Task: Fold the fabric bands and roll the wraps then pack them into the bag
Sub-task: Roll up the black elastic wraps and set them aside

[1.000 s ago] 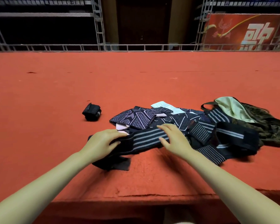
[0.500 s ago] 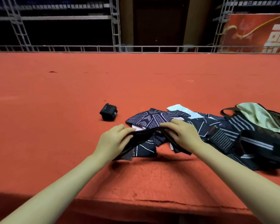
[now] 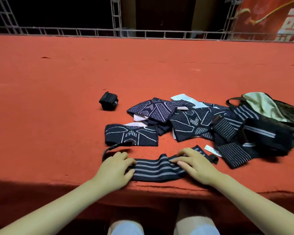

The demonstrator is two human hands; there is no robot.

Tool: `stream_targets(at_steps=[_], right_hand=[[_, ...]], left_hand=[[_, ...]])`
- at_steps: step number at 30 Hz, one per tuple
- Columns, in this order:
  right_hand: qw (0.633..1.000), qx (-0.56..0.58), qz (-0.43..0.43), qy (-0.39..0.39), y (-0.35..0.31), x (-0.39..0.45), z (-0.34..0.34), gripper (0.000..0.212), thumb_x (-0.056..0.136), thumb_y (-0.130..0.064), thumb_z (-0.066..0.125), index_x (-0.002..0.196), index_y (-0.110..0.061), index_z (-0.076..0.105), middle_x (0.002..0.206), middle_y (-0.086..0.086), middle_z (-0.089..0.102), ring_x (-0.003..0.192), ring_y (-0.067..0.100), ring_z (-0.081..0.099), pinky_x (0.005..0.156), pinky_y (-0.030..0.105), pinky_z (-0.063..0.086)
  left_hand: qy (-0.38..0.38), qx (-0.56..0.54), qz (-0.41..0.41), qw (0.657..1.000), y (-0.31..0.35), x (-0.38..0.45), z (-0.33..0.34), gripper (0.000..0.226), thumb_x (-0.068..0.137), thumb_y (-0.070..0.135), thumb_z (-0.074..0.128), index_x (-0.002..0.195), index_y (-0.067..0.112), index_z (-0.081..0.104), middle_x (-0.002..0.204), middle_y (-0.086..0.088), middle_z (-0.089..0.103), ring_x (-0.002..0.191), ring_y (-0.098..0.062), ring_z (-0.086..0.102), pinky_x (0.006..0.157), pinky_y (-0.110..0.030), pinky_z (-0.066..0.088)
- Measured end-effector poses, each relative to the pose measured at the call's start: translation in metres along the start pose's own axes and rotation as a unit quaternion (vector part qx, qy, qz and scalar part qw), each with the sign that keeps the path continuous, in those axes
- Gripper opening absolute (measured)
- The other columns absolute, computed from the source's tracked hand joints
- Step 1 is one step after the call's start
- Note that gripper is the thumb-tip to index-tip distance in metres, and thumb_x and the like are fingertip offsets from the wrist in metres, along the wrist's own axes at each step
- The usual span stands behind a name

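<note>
1. I am sitting at a red carpeted table (image 3: 58,116), pressing a dark striped wrap (image 3: 157,168) flat at its near edge, at six o'clock.
2. My left hand (image 3: 116,168) is resting on the wrap's left end with its fingers relaxed, grasping nothing.
3. My right hand (image 3: 195,164) is lying on the right end, its fingertips (image 3: 176,161) pushing into the cloth, also grasping nothing.
4. A thin tail of the wrap is curling away at ten o'clock from my left hand.
5. A folded patterned band (image 3: 131,134) is lying just beyond the wrap, at twelve o'clock.
6. A loose pile of bands (image 3: 190,121) is sitting at one o'clock.
7. The open bag (image 3: 268,107) is waiting at two o'clock.
8. One finished roll (image 3: 108,101) is standing apart at eleven o'clock.
9. I judge I am straightening this wrap; next I should be rolling it tightly from one end.
</note>
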State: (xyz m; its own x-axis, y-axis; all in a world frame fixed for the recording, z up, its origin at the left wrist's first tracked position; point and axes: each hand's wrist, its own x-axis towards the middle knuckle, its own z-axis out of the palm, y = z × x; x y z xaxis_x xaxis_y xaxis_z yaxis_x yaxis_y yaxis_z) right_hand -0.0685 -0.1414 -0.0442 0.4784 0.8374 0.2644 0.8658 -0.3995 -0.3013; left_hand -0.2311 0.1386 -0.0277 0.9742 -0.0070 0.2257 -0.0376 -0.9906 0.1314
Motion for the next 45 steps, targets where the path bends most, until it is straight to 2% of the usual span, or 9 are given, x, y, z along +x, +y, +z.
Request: stream_targets(at_steps=[4,8,12,17,23,27,35,40,45], right_hand=[[0.992,-0.075,0.094,0.023,0.001,0.004,0.008,0.069,0.079,-0.071,0.037,0.126,-0.025,0.058,0.122,-0.006,0.056,0.116,0.014,0.050,0.102,0.032,0.035],[0.987,-0.083,0.131,0.032,0.003,0.003,0.004,0.062,0.075,-0.071,0.046,0.116,-0.028,0.062,0.094,-0.007,0.054,0.094,0.018,0.052,0.086,0.034,0.037],[0.985,0.015,0.174,0.013,0.006,0.001,-0.006,0.023,0.084,-0.036,0.067,0.102,-0.023,0.065,0.092,-0.011,0.055,0.096,0.017,0.058,0.086,0.032,0.042],[0.978,0.040,0.182,0.094,0.007,0.003,-0.026,0.011,0.083,-0.016,0.068,0.093,-0.019,0.066,0.094,-0.007,0.064,0.092,0.016,0.060,0.081,0.027,0.042],[0.959,-0.065,0.266,0.080,0.012,0.002,-0.036,0.020,0.083,-0.038,0.065,0.098,-0.025,0.065,0.105,-0.006,0.065,0.101,0.017,0.060,0.081,0.031,0.045],[0.905,-0.114,0.403,0.076,0.018,-0.015,-0.043,0.044,0.080,-0.066,0.054,0.098,-0.027,0.064,0.107,-0.003,0.066,0.101,0.022,0.062,0.075,0.030,0.044],[0.873,0.174,0.427,0.156,0.024,-0.042,-0.048,0.036,0.081,-0.026,0.072,0.114,-0.017,0.063,0.103,-0.002,0.063,0.097,0.012,0.055,0.083,0.023,0.036],[0.887,0.155,0.405,0.161,0.030,-0.055,-0.035,0.044,0.079,-0.012,0.069,0.121,-0.022,0.058,0.110,-0.001,0.066,0.100,0.014,0.060,0.096,0.032,0.045],[0.836,0.300,0.384,0.253,0.017,-0.038,-0.037,0.044,0.080,-0.001,0.068,0.119,-0.017,0.057,0.089,0.003,0.063,0.077,0.008,0.058,0.071,0.008,0.044]], left_hand=[[0.026,-0.010,-0.069,0.997,-0.026,-0.011,0.006,0.057,0.078,0.057,0.028,0.114,0.027,0.062,0.104,0.004,0.059,0.102,-0.020,0.055,0.082,-0.035,0.049],[0.013,-0.017,-0.100,0.995,-0.050,-0.018,0.009,0.061,0.080,0.063,0.030,0.120,0.027,0.059,0.111,0.007,0.056,0.107,-0.016,0.051,0.093,-0.036,0.040],[0.028,-0.065,-0.103,0.992,-0.052,-0.016,0.009,0.044,0.083,0.056,0.047,0.115,0.028,0.060,0.099,0.009,0.049,0.098,-0.014,0.046,0.090,-0.035,0.039],[0.062,-0.086,-0.050,0.993,-0.046,0.005,0.005,0.017,0.089,0.021,0.063,0.104,0.025,0.068,0.082,0.005,0.043,0.086,-0.016,0.043,0.077,-0.031,0.036],[0.084,-0.056,-0.082,0.991,-0.036,0.037,0.009,0.019,0.082,0.014,0.067,0.100,0.020,0.070,0.087,0.000,0.050,0.091,-0.025,0.049,0.080,-0.039,0.041],[0.073,-0.073,-0.085,0.991,-0.012,0.046,0.016,0.022,0.086,0.018,0.060,0.106,0.020,0.069,0.104,-0.001,0.054,0.105,-0.023,0.048,0.090,-0.038,0.037],[0.022,-0.179,0.043,0.983,0.079,0.083,0.041,0.027,0.089,0.030,0.056,0.114,0.024,0.064,0.109,0.004,0.053,0.108,-0.016,0.046,0.098,-0.033,0.037],[0.007,-0.155,0.054,0.986,0.110,0.093,0.064,0.034,0.088,0.040,0.055,0.121,0.031,0.059,0.112,0.007,0.049,0.109,-0.014,0.042,0.097,-0.029,0.031],[0.049,-0.192,0.047,0.979,0.107,0.092,0.071,0.026,0.084,0.038,0.061,0.108,0.030,0.065,0.102,0.011,0.052,0.102,-0.012,0.045,0.093,-0.027,0.032]])
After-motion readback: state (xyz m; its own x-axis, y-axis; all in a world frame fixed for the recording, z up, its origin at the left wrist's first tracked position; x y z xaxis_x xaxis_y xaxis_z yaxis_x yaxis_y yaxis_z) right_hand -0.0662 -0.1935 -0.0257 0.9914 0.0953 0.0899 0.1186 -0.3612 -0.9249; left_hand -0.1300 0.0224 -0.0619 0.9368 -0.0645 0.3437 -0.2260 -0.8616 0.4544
